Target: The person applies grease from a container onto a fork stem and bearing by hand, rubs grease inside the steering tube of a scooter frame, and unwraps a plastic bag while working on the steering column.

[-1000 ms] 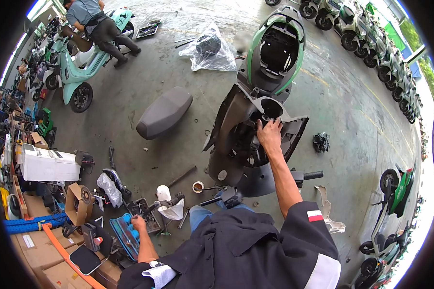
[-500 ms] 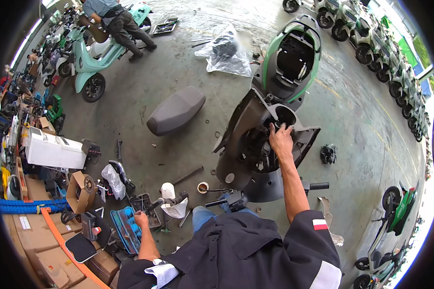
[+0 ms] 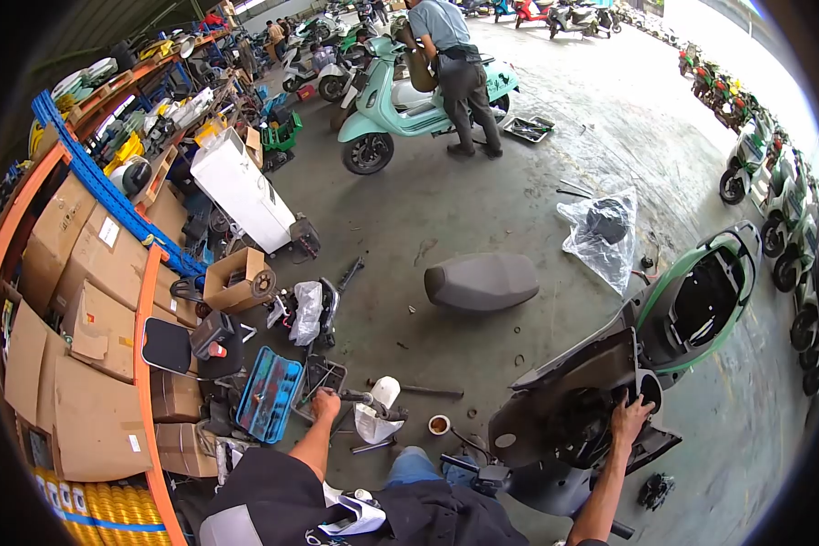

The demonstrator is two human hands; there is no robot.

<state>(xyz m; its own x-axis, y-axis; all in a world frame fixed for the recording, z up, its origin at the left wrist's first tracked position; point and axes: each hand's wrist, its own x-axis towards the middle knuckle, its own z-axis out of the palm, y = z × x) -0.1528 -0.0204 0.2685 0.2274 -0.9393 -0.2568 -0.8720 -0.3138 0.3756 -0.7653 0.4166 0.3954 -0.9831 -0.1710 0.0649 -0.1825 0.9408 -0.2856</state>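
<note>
A partly dismantled scooter (image 3: 555, 396) with dark body panels stands at my right. My right hand (image 3: 630, 420) reaches down onto it beside the round opening, with thumb and fingers apart. Its fingertips are partly lost against the dark parts. On my left, my left hand (image 3: 325, 401) is closed over a metal tray (image 3: 318, 375) next to a dark bar with a grip; what its fingers hold is hidden. A blue toolbox (image 3: 271, 394) lies open beside that hand. Close by is a white part (image 3: 379, 423), on the floor in front of me.
A grey seat (image 3: 482, 282) and a small cup (image 3: 439, 425) are on the floor. A green-rimmed scooter body section (image 3: 698, 296) adjoins the dark panels. Boxes (image 3: 100, 409) fill an orange-framed rack at left. Another person (image 3: 455, 82) stands at a mint scooter (image 3: 387, 109).
My view has swung left, so the scooter and seat now appear farther right, and more of the rack shows. Both hands remain near the same places.
</note>
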